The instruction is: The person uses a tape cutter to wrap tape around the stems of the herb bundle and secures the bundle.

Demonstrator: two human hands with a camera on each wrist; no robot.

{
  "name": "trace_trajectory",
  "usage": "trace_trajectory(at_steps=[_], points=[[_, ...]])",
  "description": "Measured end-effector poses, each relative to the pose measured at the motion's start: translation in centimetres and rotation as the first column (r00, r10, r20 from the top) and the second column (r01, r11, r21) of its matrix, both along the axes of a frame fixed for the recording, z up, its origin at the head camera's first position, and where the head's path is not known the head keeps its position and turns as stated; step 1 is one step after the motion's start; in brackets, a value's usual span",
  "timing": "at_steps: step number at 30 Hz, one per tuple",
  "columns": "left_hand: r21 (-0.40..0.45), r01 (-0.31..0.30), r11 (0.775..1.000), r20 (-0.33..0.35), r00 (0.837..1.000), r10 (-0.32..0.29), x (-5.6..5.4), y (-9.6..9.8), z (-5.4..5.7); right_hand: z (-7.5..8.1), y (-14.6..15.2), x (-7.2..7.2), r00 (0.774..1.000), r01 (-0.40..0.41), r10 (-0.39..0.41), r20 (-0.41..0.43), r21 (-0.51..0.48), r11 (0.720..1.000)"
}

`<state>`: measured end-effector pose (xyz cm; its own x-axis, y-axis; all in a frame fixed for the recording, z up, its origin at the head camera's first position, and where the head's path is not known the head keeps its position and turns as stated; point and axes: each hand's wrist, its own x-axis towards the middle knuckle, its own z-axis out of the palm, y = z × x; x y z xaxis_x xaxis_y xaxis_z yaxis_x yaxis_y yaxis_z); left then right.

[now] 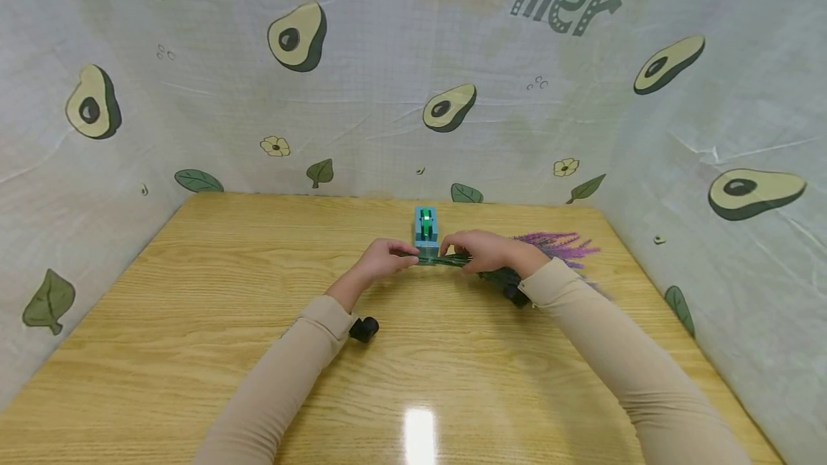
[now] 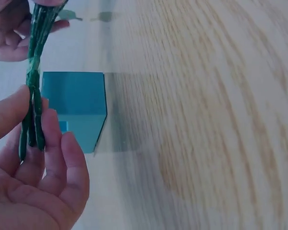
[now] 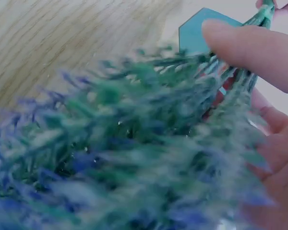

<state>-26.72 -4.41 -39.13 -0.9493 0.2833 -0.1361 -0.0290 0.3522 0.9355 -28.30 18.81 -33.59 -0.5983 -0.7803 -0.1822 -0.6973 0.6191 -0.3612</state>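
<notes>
A bunch of artificial lavender (image 1: 562,244) with purple tops lies sideways between the two hands. My right hand (image 1: 481,248) grips its green stems just below the flowers, thumb on the near side in the right wrist view. At the stem ends (image 2: 37,120), my left hand (image 1: 381,258) pinches the bundle between thumb and fingers. A pale, shiny band of tape (image 2: 33,64) circles the stems between the hands. Directly behind the stems stands a blue tape dispenser (image 1: 418,229) holding a green roll (image 1: 426,222); the stems overlap its front in the head view.
The wooden table (image 1: 258,271) runs up to a fabric backdrop (image 1: 381,142) printed with avocados and leaves, which also covers both sides. Black wrist cameras (image 1: 365,329) sit under the cuffs. A bright light reflection lies near the table's front.
</notes>
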Motion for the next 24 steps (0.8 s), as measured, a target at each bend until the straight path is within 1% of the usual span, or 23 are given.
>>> trace_trajectory(at_steps=[4,7,10,12,16,20,22,24], points=[[-0.026,-0.018,1.000,-0.021,1.000,0.018,0.03,-0.06,-0.05,-0.14,-0.12,-0.02,1.000,-0.009,0.009,-0.028,0.016,1.000],[-0.034,-0.019,0.999,-0.036,0.999,0.018,0.00,-0.06,-0.23,-0.11,-0.12,-0.05,1.000,-0.001,0.001,-0.019,0.037,0.999],[-0.027,-0.025,0.999,-0.030,0.999,0.024,-0.11,-0.04,-0.49,-0.03,-0.12,-0.12,1.000,0.012,-0.012,-0.003,0.050,0.999],[-0.022,-0.033,0.999,-0.018,0.999,0.033,-0.22,-0.04,-0.64,-0.02,-0.10,-0.16,1.000,0.015,-0.014,-0.012,0.051,0.999],[0.001,-0.037,0.999,0.002,0.999,0.037,-0.43,0.10,-0.77,-0.23,0.02,-0.28,0.995,0.007,-0.004,-0.097,0.030,1.000],[0.020,-0.027,0.999,0.015,1.000,0.027,-0.45,0.28,-0.63,-0.62,0.09,-0.30,0.979,0.005,-0.001,-0.203,0.021,1.000],[0.013,-0.029,1.000,0.026,0.999,0.028,-0.38,0.33,-0.49,-0.84,0.07,-0.33,0.977,0.011,-0.007,-0.214,0.021,1.000],[0.000,-0.034,0.999,0.037,0.999,0.034,-0.34,0.34,-0.37,-0.99,0.02,-0.34,0.980,0.017,-0.014,-0.201,0.013,1.000]])
